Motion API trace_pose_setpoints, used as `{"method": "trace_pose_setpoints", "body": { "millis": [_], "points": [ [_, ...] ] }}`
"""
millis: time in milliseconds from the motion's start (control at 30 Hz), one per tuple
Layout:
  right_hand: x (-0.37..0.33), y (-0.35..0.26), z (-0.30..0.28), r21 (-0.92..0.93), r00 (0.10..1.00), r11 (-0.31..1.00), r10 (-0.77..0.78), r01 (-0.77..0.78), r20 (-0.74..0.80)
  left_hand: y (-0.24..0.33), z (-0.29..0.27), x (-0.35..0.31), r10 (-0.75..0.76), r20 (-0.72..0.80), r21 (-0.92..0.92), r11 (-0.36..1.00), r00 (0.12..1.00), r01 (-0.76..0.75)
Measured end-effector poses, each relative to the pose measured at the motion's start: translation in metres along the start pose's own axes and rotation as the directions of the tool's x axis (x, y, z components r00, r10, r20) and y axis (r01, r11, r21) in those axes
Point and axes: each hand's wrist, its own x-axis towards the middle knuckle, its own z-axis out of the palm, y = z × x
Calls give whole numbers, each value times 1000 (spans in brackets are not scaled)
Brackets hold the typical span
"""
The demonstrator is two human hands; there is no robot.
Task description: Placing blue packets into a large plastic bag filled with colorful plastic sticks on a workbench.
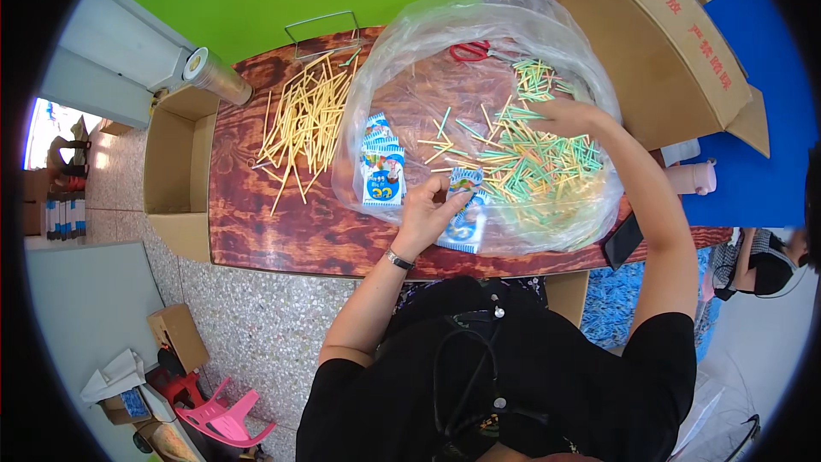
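Observation:
My left hand (422, 212) pinches a small blue-and-white packet (464, 227) near its upper end, at the near edge of a clear plastic bag (479, 4). Farther right, my right hand (563, 117) reaches into a loose pile of short green, yellow and pinkish sticks (547, 167) on the bag. Its fingers are closed together around some sticks, with the tips partly lost among them. More blue-and-white packets (381, 175) overlap in a stack just left of my left hand. Red-handled scissors (469, 51) lie behind, under or inside the bag's film.
Long yellow sticks (312, 115) lie heaped on the wooden table (282, 244) at left. Beyond them stand a wire rack (323, 32) and a clear jar (218, 75). Cardboard boxes flank the table at left (180, 162) and right (641, 51). A dark phone (623, 241) rests at the right edge.

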Motion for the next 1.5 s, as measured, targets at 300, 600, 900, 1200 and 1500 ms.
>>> {"method": "trace_pose_setpoints", "body": {
  "millis": [300,600,900,1200,1500],
  "points": [
    [112,-101,49,-538,910,820,355,-194,213,1,-6,-5,2,-22,8,1000,1000,-2],
    [99,-74,29,-481,952,871,224,-99,210,17,-13,1,174,-199,133,980,964,-150],
    [11,-96,-40,624,961,762,-3,-176,275,18,-8,11,296,-270,260,939,916,-226],
    [2,-158,-84,58,953,968,-251,245,172,33,-4,17,492,-274,464,820,826,-334],
    [1,-168,-62,-112,953,950,-298,292,-45,46,-6,16,422,-273,303,891,865,-339]
  ]
}}
